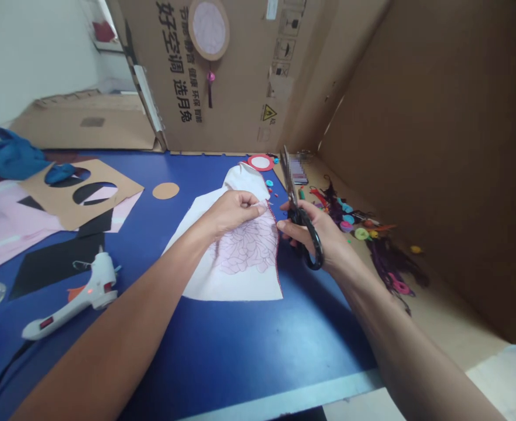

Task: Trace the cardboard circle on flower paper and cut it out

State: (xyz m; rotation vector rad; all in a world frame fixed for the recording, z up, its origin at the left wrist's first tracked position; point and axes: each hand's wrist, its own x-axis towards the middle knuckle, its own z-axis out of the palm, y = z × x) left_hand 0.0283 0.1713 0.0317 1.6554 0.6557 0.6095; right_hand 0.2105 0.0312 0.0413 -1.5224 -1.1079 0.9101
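The scissors [300, 217] have metal blades [288, 175] and glossy handles [318, 242]; the printed sheet [243, 254] is probably matt cloth.

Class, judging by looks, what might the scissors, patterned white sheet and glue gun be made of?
Scissors: grayish blades, probably metal; handles likely plastic, black and glossy, catching highlights.
Patterned white sheet: seemingly thin fabric, matte, its top folding softly, though paper isn't ruled out.
Glue gun: probably hard plastic, white, smooth, crisply molded.
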